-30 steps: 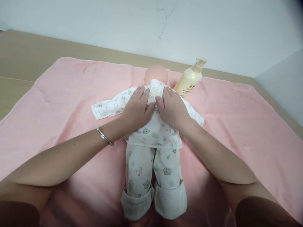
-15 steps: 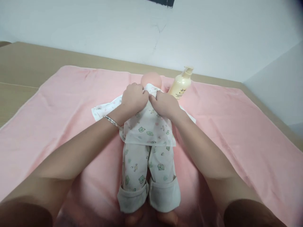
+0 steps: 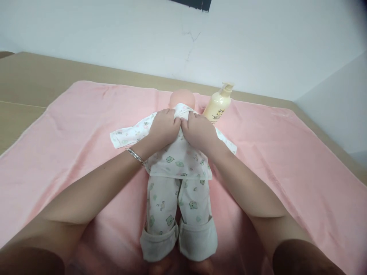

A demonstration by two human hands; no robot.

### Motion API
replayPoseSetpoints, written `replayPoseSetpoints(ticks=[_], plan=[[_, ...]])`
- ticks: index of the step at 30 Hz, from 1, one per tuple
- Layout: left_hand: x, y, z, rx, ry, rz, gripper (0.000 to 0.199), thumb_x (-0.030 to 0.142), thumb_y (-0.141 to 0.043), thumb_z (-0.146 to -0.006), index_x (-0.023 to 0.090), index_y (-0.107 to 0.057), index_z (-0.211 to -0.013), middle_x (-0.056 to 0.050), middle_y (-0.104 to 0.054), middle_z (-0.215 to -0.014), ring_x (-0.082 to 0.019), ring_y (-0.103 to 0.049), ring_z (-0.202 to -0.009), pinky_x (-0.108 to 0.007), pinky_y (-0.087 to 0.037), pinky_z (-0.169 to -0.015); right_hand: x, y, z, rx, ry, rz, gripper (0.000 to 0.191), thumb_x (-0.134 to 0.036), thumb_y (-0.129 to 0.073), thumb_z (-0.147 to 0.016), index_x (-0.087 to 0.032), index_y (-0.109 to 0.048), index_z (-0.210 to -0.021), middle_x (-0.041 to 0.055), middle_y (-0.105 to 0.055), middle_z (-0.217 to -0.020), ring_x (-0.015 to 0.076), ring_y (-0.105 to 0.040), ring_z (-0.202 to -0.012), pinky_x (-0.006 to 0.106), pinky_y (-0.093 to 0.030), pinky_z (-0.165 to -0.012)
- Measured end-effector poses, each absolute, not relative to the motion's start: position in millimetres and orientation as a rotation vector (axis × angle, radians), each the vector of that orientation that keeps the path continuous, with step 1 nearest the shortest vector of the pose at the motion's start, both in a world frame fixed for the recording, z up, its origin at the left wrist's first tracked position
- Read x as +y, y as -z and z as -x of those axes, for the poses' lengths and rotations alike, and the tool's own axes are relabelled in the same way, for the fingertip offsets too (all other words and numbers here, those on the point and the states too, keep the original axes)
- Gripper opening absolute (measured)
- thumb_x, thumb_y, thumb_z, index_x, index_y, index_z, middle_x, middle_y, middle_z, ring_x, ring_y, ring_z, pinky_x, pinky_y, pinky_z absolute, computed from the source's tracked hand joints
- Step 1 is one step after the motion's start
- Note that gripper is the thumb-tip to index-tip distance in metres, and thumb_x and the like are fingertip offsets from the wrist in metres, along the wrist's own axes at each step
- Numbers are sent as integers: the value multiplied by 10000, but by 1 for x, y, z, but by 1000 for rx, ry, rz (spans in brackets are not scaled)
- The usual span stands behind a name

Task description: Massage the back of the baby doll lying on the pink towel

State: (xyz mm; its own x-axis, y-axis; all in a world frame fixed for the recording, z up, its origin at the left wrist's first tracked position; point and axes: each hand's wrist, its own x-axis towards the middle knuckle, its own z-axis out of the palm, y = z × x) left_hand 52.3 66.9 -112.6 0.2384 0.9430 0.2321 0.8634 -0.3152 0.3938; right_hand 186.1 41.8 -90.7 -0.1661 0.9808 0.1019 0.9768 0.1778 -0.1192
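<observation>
A baby doll (image 3: 182, 98) lies on its back, its head at the far end and its feet towards me. White printed trousers (image 3: 193, 198) with turned-up cuffs cover its legs. Over its chest spreads a white baby shirt (image 3: 180, 160) with green bear prints, the sleeves stretched out to both sides. My left hand (image 3: 165, 128) is closed on the shirt near the neck, with a silver bangle on that wrist. Beside it, my right hand (image 3: 200, 131) pinches the shirt's upper part too, thumbs almost meeting. The doll's face is hidden behind the cloth.
A pale yellow pump bottle (image 3: 218, 105) stands on the pink blanket (image 3: 272, 152), just right of the doll's head. Under the blanket is a wooden table (image 3: 57, 68), which meets a white wall (image 3: 114, 38) at the back.
Both hands have shifted slightly towards me and down at the shirt's neck, still gripping it. More of the shirt's collar and left sleeve shows now. The view has tilted a little.
</observation>
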Motion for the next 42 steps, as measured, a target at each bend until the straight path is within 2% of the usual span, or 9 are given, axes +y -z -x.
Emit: replayPoseSetpoints(ticks=[4, 12, 18, 23, 28, 31, 34, 37, 42], plan=[[71, 109, -49, 1700, -677, -2200, 310, 265, -318, -954, 164, -610, -922, -137, -701, -988, -235, -616, -894, -407, -509, -918, 32, 89, -180, -2306, 50, 1871, 531, -337, -238, -1128, -4, -632, -1255, 226, -672, -1232, 364, -620, -1216, 452, -461, -1088], [48, 107, -55, 1775, -525, -2450, 448, 252, -259, -1001, 52, -621, -1173, -218, -672, -1200, -323, -612, -1174, -482, -486, -1084, 57, 86, -199, -2184, -356, 1898, 468, -447, -358, -1056, -117, -632, -1242, 185, -686, -1223, 366, -655, -1085, 446, -510, -906], [53, 102, -46, 1700, -541, -2315, 418, 274, -293, -985, 85, -618, -1169, -187, -673, -1239, -302, -612, -1190, -474, -499, -1092, 43, 79, -198, -2281, -309, 1851, 518, -444, -304, -1104, -70, -563, -1352, 216, -638, -1305, 362, -613, -1183, 445, -476, -1003], [63, 106, -40, 1759, -571, -2154, 487, 402, -296, -1006, 106, -632, -1198, -167, -683, -1268, -311, -619, -1221, -497, -512, -1092, 29, 70, -191, -2334, -308, 1863, 446, -453, -373, -1100, -96, -627, -1182, 184, -664, -1219, 343, -641, -1087, 433, -497, -941], [38, 106, -52, 1825, -491, -2372, 556, 291, -258, -1025, -23, -521, -1402, -254, -568, -1460, -333, -508, -1428, -495, -397, -1248, 50, 82, -200, -2215, -381, 1878, 466, -436, -321, -1102, -93, -610, -1230, 205, -657, -1265, 365, -625, -1147, 447, -483, -965], [24, 101, -57, 1758, -431, -2446, 587, 264, -265, -1027, -39, -400, -1511, -245, -445, -1593, -321, -381, -1544, -465, -308, -1317, 60, 88, -203, -2179, -428, 1891, 508, -455, -313, -1097, -70, -595, -1270, 226, -632, -1319, 377, -612, -1181, 455, -476, -992], [32, 100, -52, 1682, -435, -2398, 516, 261, -278, -1016, 15, -524, -1397, -211, -572, -1474, -296, -491, -1453, -455, -374, -1269, 53, 89, -198, -2256, -278, 1872, 509, -387, -276, -1104, -23, -574, -1299, 244, -607, -1347, 379, -598, -1211, 458, -465, -1030], [56, 103, -41, 1682, -515, -2226, 454, 314, -285, -999, 91, -611, -1222, -181, -658, -1328, -292, -603, -1278, -468, -472, -1148, 36, 85, -191, -2376, -38, 1854, 442, -257, -286, -1075, 8, -596, -1244, 246, -651, -1223, 375, -615, -1186, 448, -458, -1041], [75, 109, -33, 1716, -564, -2097, 498, 397, -243, -998, 131, -644, -1127, -163, -707, -1216, -308, -651, -1123, -488, -514, -1033, 28, 79, -190, -2382, -71, 1872, 366, -240, -330, -1028, -68, -644, -1099, 191, -682, -1076, 339, -659, -1029, 400, -497, -891]])
